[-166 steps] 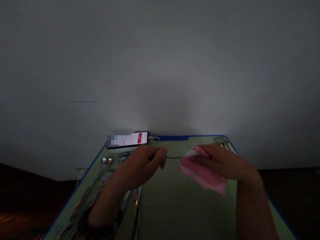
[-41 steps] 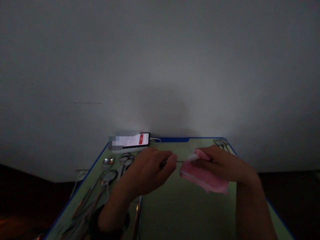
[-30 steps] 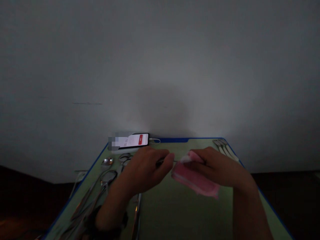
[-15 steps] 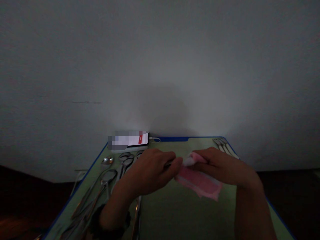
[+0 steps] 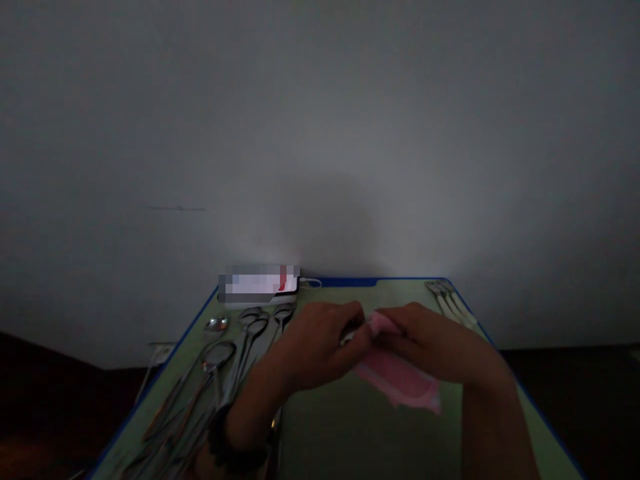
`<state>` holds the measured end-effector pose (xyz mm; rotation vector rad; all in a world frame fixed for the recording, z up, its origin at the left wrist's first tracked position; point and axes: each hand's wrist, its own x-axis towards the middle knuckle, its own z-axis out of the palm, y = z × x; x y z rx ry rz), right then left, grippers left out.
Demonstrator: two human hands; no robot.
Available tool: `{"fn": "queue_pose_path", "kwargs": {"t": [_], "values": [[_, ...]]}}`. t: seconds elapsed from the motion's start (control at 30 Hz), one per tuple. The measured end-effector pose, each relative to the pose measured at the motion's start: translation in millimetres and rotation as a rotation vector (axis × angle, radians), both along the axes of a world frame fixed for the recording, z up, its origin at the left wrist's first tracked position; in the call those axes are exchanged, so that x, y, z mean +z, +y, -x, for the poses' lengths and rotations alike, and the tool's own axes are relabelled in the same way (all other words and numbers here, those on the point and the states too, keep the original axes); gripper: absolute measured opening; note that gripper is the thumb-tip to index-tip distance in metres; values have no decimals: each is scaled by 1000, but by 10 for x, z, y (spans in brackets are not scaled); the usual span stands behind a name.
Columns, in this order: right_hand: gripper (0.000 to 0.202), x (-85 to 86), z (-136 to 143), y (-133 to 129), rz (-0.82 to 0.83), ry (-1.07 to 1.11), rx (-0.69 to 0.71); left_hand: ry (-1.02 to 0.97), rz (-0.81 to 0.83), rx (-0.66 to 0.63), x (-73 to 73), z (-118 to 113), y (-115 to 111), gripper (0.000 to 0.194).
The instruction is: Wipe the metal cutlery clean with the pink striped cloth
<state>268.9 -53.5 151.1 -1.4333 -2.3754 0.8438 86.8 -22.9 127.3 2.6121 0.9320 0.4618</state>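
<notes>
My left hand [image 5: 323, 343] is closed on a thin, shiny metal utensil [image 5: 347, 337]. Fingers and cloth hide most of it, so its kind cannot be made out. A pink cloth [image 5: 403, 383] is pinched in my right hand [image 5: 433, 340], bunched up against the utensil at my left fingertips, its loose end hanging below. Both hands meet above the middle of the green table [image 5: 370, 433]. Several metal spoons [image 5: 253, 327] lie to the left, partly behind my left forearm. At the far right corner, several forks [image 5: 447, 303] rest side by side.
A lit phone [image 5: 287, 283] leans at the back left edge, with a white cable [image 5: 313, 284] plugged in. A grey wall [image 5: 330, 147] stands directly behind the table. More cutlery, dim and overlapping, covers the near left side. Blue trim [image 5: 350, 281] borders the tabletop.
My right hand and the cloth have moved left, closing up to my left hand. The cloth now covers the utensil near my left fingertips. My left hand has shifted slightly right.
</notes>
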Motion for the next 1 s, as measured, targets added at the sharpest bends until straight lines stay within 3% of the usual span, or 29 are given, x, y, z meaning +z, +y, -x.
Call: {"fn": "queue_pose_path", "kwargs": {"t": [0.2,0.37,0.57,0.73,0.83,1.0], "values": [[27,18,-193,-30,52,12,-60,-78,60,12,55,227,96,28],[29,-20,-393,-95,58,48,-129,-280,200,60,32,344,196,21],[30,-81,-149,-60,-2,32,-130,-611,297,255,-131,219,272,21],[24,-147,121,12,3,28,-89,-474,352,90,-201,57,145,21],[25,-182,86,54,16,43,-81,-527,355,156,-221,34,136,26],[29,-238,-59,125,29,25,-123,-863,461,322,-262,135,308,31]]}}
